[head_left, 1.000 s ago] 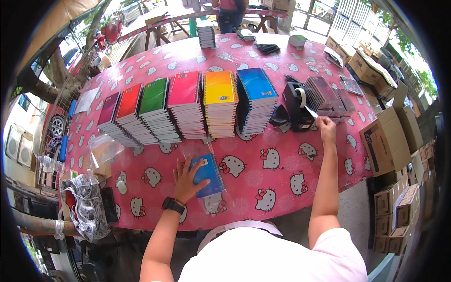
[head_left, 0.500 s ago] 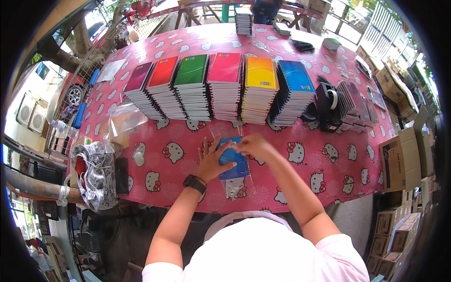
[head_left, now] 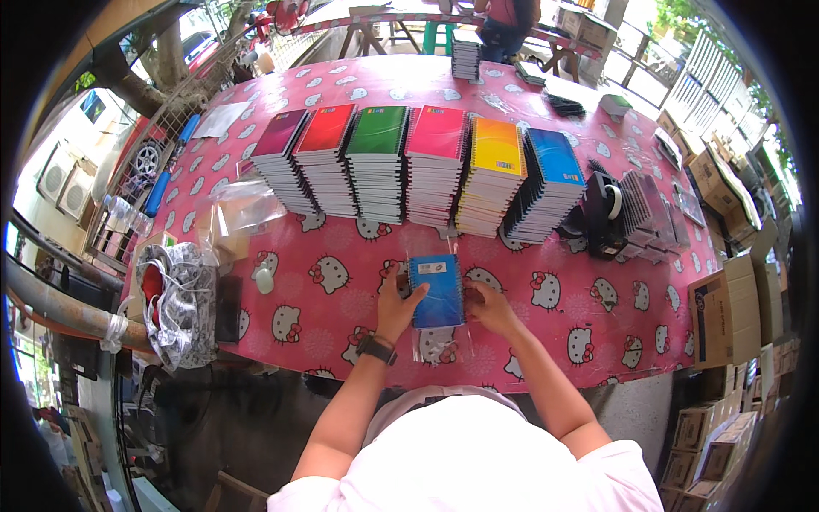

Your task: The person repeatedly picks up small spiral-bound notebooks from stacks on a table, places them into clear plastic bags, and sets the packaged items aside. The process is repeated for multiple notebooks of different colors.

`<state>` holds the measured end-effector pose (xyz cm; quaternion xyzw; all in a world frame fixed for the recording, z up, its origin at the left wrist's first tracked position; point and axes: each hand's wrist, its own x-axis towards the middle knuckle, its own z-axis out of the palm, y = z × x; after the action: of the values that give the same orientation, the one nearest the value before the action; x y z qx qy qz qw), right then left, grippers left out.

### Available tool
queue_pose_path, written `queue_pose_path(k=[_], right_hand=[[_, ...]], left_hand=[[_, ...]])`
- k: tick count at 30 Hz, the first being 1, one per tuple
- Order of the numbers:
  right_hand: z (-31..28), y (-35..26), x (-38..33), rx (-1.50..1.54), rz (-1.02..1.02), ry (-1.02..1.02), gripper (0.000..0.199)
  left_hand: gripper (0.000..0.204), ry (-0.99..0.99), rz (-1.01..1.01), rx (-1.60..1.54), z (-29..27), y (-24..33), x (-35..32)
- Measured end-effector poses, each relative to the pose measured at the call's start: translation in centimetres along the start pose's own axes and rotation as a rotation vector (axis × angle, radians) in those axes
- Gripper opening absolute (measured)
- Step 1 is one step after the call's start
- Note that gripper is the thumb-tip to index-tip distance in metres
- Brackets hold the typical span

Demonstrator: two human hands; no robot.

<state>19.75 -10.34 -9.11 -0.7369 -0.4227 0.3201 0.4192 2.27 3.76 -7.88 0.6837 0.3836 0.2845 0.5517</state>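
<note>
A blue spiral notebook point(head_left: 437, 299) with a small white label near its top lies on the pink table cover, on or inside a clear plastic sleeve point(head_left: 438, 346) that sticks out below it. My left hand point(head_left: 397, 305) grips the notebook's left edge, thumb over the cover. At the opposite edge, my right hand point(head_left: 490, 309) has its fingers curled against the side; their tips are partly hidden. Beyond my hands stand stacks of spiral notebooks: purple point(head_left: 281, 135), red point(head_left: 325, 128), green point(head_left: 378, 130), pink point(head_left: 437, 132), yellow point(head_left: 497, 147) and blue point(head_left: 556, 157).
A black tape dispenser point(head_left: 604, 218) and bundled dark notebooks point(head_left: 641, 205) stand right of the stacks. Clear plastic sleeves point(head_left: 243, 209), a patterned cloth bag point(head_left: 181, 299) and a dark flat object point(head_left: 229, 309) lie left. An open cardboard box point(head_left: 727, 311) is at the right edge.
My right hand has moved from the notebook's top down to its right edge. My left hand has slid off the cover to the left edge, uncovering the white label.
</note>
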Motion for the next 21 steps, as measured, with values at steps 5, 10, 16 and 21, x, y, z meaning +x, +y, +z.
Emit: queue_pose_path(k=[5,10,16,21], right_hand=[[1.3,-0.6,-0.4,0.162,0.023,-0.066,0.067],[-0.1,-3.0,-3.2,0.115,-0.059,-0.237,0.078],[0.6,-5.3,-4.3,0.195,-0.362,-0.057,0.079],[1.0,-5.2,0.0,0.103,-0.547,0.102,0.07]], left_hand=[[0.056,0.047,-0.158,-0.309,-0.3,-2.3,1.6],[0.057,-0.16,-0.261,-0.401,-3.6,1.4,-2.7],[0.071,-0.025,0.455,0.598,-3.8,4.5,-4.0],[0.082,-0.198,0.316,-0.147,-2.5,5.8,-2.3]])
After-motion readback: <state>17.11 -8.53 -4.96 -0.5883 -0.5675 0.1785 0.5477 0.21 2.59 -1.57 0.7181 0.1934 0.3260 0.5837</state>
